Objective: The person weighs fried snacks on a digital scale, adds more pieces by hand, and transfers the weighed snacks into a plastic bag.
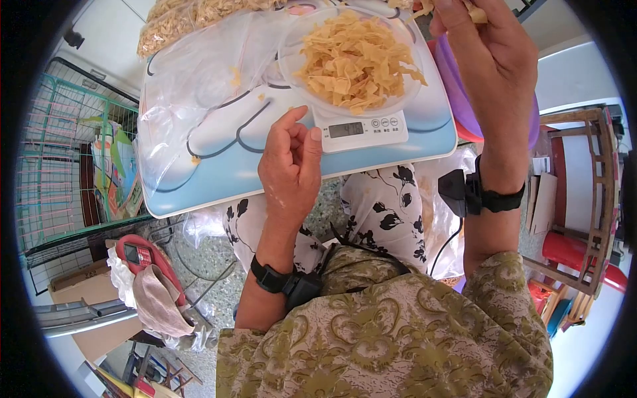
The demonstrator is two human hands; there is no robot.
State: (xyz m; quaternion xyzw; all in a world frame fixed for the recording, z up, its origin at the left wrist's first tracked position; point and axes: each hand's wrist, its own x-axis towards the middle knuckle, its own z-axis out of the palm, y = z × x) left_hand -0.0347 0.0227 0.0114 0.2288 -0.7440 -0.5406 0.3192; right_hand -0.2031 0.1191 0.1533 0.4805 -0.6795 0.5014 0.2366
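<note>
A bowl-like clear plastic dish is heaped with pale yellow dried flakes. It rests on a white digital kitchen scale, whose display digits I cannot read. My left hand hovers by the scale's left front corner, fingers loosely curled, thumb apart from the index finger, nothing visible in it. At the upper right, my right hand is closed on some of the same flakes, beyond the dish's right rim. Its fingertips are partly cut off by the view's top edge.
A blue and white patterned tabletop carries a clear plastic bag at left and a bag of flakes behind. A purple basin stands at the right edge. A wire cage is left; a red stool with a phone is lower left.
</note>
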